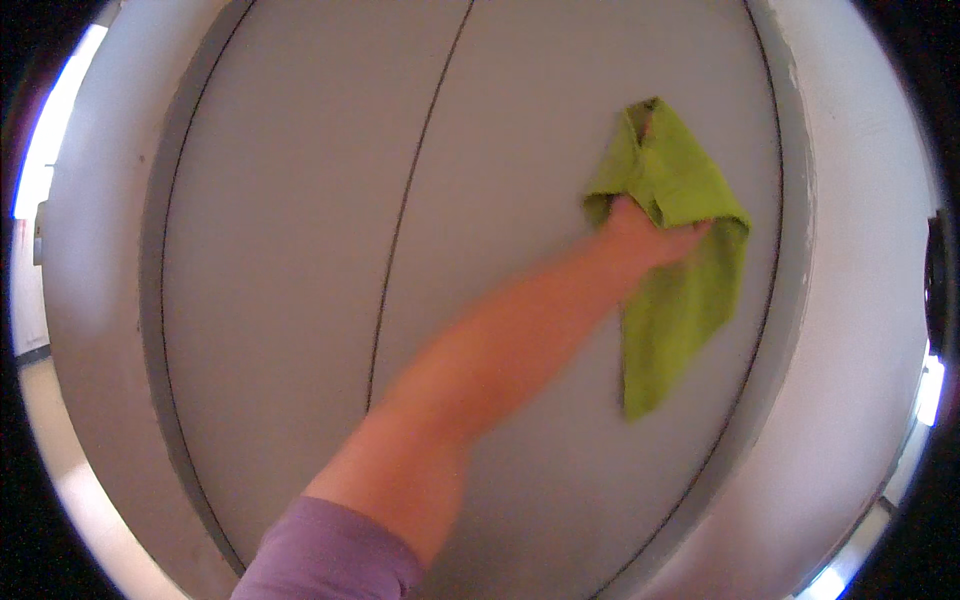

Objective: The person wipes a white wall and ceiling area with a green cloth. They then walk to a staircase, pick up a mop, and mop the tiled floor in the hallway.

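My left hand [649, 232] holds a lime-green cloth [686, 180] against the right panel [540, 150] of a grey double door. Folds of the cloth cover most of my fingers, and one long corner hangs down below the wrist. From the lower left my bare forearm reaches up across the door, with a purple sleeve [330, 547] at the elbow. The hand and arm are slightly blurred. My right hand is out of view.
A dark seam [405, 202] divides the right panel from the left panel [277, 247]. Pale frame walls [97, 300] [847, 285] flank the recessed door, the right one with chipped edges. Light floor [82, 487] shows at lower left. A dark object [937, 285] sits at the right rim.
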Demonstrator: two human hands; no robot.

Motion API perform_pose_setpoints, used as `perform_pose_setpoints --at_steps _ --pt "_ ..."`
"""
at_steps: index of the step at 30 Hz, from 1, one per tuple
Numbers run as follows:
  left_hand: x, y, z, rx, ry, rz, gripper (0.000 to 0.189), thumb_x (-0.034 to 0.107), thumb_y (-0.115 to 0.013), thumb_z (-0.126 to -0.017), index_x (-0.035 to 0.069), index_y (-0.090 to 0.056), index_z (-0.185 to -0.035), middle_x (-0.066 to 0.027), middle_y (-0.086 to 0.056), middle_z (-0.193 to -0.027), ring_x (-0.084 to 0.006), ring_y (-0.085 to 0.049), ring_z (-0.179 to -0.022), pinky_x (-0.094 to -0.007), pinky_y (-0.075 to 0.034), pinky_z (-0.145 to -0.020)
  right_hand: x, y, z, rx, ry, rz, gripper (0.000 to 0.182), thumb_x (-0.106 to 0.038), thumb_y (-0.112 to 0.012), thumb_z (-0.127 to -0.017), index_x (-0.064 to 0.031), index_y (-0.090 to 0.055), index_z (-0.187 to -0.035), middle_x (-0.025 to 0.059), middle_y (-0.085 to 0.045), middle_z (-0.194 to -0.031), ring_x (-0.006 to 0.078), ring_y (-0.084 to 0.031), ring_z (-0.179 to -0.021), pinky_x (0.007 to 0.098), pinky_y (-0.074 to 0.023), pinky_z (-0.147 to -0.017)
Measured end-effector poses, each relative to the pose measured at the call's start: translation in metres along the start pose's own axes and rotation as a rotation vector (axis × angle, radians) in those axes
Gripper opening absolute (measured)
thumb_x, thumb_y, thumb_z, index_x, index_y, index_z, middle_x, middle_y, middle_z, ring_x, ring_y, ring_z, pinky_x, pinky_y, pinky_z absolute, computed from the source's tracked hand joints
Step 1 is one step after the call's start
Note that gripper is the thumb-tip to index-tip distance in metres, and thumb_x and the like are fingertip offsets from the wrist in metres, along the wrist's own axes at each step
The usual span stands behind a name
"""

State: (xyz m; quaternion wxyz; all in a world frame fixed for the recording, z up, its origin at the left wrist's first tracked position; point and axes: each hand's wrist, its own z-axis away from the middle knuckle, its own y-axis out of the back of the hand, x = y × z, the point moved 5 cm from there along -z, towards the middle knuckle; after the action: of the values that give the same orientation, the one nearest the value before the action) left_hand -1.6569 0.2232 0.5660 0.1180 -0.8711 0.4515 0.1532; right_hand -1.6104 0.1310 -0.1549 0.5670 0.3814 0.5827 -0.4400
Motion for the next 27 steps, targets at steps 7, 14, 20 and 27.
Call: perform_pose_setpoints --at_steps 7,14,20,27 --pt "-0.123 0.155 -0.024 -0.04 0.15 -0.377 0.056 0.055 -0.043 -0.081 0.012 -0.053 -0.116 -0.0106 -0.053 -0.119 -0.0313 -0.044 -0.114 -0.0433 -0.032 -0.098 -0.014 -0.013 -0.001 -0.14 -0.018 -0.536 0.036 -0.011 -0.061 -0.08 -0.0041 -0.048 -0.114 0.0122 -0.059 -0.098 0.0252 -0.057 -0.093 0.038 -0.0469 -0.082" --pt "-0.273 0.342 0.031 -0.061 0.55 -0.734 0.075 0.062 -0.027 -0.083 0.001 -0.042 -0.124 -0.02 -0.043 -0.128 -0.0347 -0.038 -0.12 -0.0409 -0.028 -0.101 -0.08 -0.052 -0.011 -0.134 0.035 -0.017 0.027 -0.012 -0.058 -0.083 -0.0031 -0.051 -0.107 0.0107 -0.058 -0.093 0.0236 -0.057 -0.092 0.0386 -0.0464 -0.083" --pt "-0.365 0.513 0.147 -0.161 0.985 -0.983 0.071 0.058 -0.027 -0.084 0.002 -0.043 -0.124 -0.0192 -0.043 -0.128 -0.0342 -0.039 -0.119 -0.0407 -0.028 -0.1 -0.174 -0.11 0.007 -0.091 -0.141 -0.529 0.021 -0.02 -0.057 -0.084 -0.0056 -0.055 -0.1 0.004 -0.057 -0.091 0.018 -0.055 -0.086 0.0325 -0.045 -0.081" --pt "-0.388 0.522 0.152 -0.194 1.1 -0.959 0.066 0.054 -0.026 -0.085 0.003 -0.044 -0.123 -0.0183 -0.043 -0.127 -0.0336 -0.039 -0.119 -0.0404 -0.029 -0.1 -0.134 -0.056 -0.021 -0.021 0.182 0.125 0.033 -0.03 -0.057 -0.085 -0.0039 -0.056 -0.105 0.0041 -0.058 -0.095 0.016 -0.052 -0.091 0.0312 -0.0428 -0.083"
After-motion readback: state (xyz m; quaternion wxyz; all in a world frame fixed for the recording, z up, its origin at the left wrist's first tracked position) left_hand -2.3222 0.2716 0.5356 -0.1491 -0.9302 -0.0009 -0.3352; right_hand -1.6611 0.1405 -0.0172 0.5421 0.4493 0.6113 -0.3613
